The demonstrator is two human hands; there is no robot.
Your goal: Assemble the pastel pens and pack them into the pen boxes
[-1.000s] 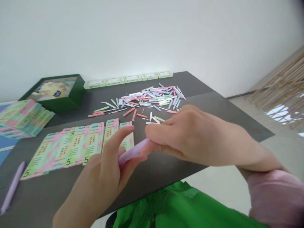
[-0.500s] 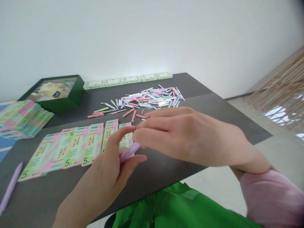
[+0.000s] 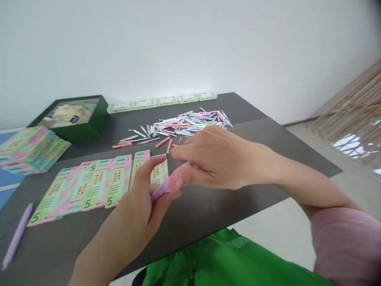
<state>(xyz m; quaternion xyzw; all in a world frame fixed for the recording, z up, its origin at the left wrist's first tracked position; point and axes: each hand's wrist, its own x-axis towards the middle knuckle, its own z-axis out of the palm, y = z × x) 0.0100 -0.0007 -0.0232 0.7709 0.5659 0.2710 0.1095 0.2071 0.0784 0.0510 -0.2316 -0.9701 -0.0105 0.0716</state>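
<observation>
Head view: dark tabletop point(image 3: 202, 214) bearing a heap of pastel pen parts point(image 3: 190, 125), green-and-white cartons point(image 3: 160, 101) along the far edge, a green box point(image 3: 99, 113) far left, printed sheets marked 5 point(image 3: 98, 182) just beside the hands, and a loose lilac pen point(image 3: 18, 234). Narrow pinch by left hand point(image 3: 127, 214) and right hand point(image 3: 217, 159) on a lilac pen barrel point(image 3: 160, 190), above the sheets. Barrel partly hidden by fingers; carton print unreadable.
</observation>
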